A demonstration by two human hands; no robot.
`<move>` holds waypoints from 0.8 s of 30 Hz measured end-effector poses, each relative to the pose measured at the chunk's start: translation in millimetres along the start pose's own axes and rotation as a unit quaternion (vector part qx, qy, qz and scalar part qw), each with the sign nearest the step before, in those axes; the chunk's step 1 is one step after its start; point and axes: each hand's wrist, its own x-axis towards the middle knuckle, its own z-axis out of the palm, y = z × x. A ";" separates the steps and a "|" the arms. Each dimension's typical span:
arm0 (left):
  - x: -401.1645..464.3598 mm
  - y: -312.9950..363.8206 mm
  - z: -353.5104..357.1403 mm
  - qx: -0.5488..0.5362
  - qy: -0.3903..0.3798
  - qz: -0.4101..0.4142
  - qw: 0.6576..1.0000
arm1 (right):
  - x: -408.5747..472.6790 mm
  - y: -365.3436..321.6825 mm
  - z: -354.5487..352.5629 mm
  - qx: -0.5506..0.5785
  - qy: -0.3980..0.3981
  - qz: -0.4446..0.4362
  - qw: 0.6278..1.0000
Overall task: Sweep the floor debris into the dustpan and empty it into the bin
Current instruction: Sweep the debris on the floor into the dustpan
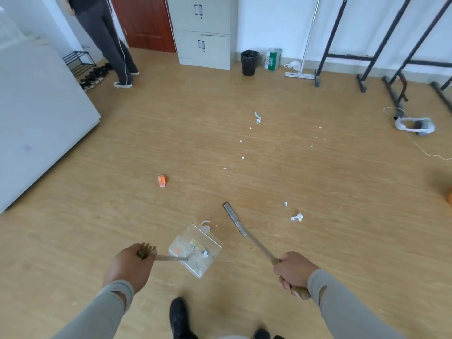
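Left hand [129, 265] grips dustpan [195, 250], right hand [292, 271] grips broom [244, 228] — orange wrapper [162, 180] ahead

Beyond the dustpan [195, 250], whose blurred contents are staying unreadable, the top edge is cutting off a standing person [107, 40] above the waist, while an orange object [449, 198] is blurring out at the right edge.

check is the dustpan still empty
No, the dustpan held by the left hand already has paper scraps and bits lying inside it.
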 end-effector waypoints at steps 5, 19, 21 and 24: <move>37.0 -39.4 -21.0 0.004 -0.016 0.002 1.000 | 5.8 -47.8 35.8 -0.028 0.004 0.008 1.000; 161.0 -125.0 -49.6 -0.006 -0.075 0.008 0.997 | 19.6 -157.3 117.8 -0.024 0.057 0.092 0.994; 175.6 -126.9 -46.3 -0.006 -0.083 0.004 0.997 | 27.4 -166.8 121.3 -0.031 0.072 0.092 0.993; 197.0 -125.2 -34.1 -0.003 -0.092 0.003 0.996 | 48.4 -182.4 120.2 -0.053 0.078 0.094 0.991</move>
